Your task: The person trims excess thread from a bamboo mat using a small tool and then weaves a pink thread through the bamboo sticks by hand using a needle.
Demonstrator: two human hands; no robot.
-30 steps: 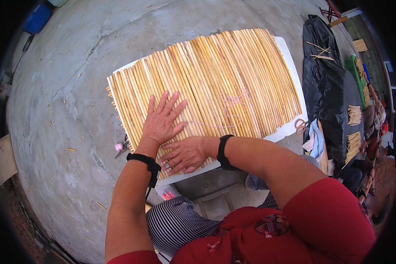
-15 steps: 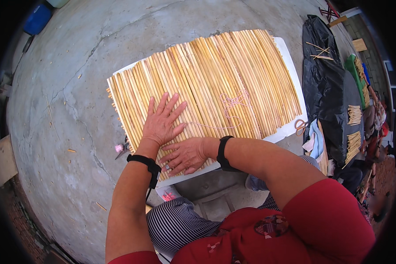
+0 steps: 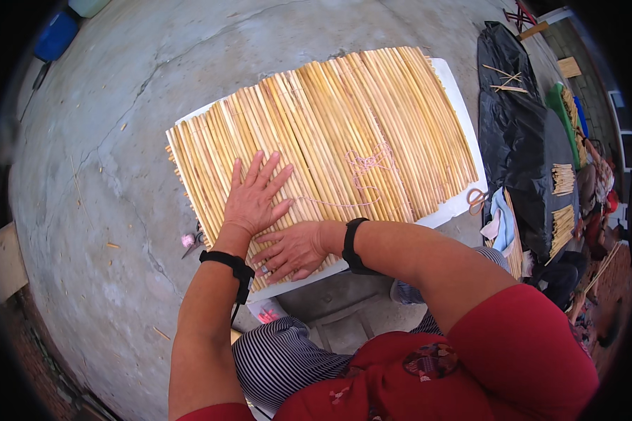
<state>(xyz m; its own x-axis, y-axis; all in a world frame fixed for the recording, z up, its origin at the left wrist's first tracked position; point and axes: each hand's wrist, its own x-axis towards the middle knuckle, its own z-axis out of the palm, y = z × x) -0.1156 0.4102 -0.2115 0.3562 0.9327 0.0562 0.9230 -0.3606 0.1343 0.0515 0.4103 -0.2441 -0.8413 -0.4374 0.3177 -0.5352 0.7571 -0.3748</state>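
A wide mat of pale yellow straw-like stalks (image 3: pixel 316 133), laid side by side, covers most of a white board (image 3: pixel 451 212) in front of me. My left hand (image 3: pixel 251 200) lies flat on its left part with the fingers spread. Just below, my right hand (image 3: pixel 291 251) rests on the near left edge, its fingers stretched out toward the left and wearing a ring. Thin pink-and-white string (image 3: pixel 369 163) lies in a loose tangle on the mat's middle, and one strand runs toward my left hand.
Orange-handled scissors (image 3: pixel 477 201) lie by the board's right corner, near folded cloths (image 3: pixel 500 224). A small pink ball (image 3: pixel 187 240) and dark scissors lie to the left. Black plastic sheeting (image 3: pixel 516 133) with stalk bundles (image 3: pixel 562 230) stretches along the right, beside other people.
Both hands stay pressed on the mat in nearly the same places. The whole view has shifted slightly. At the far right, a person's stalks have come into sight.
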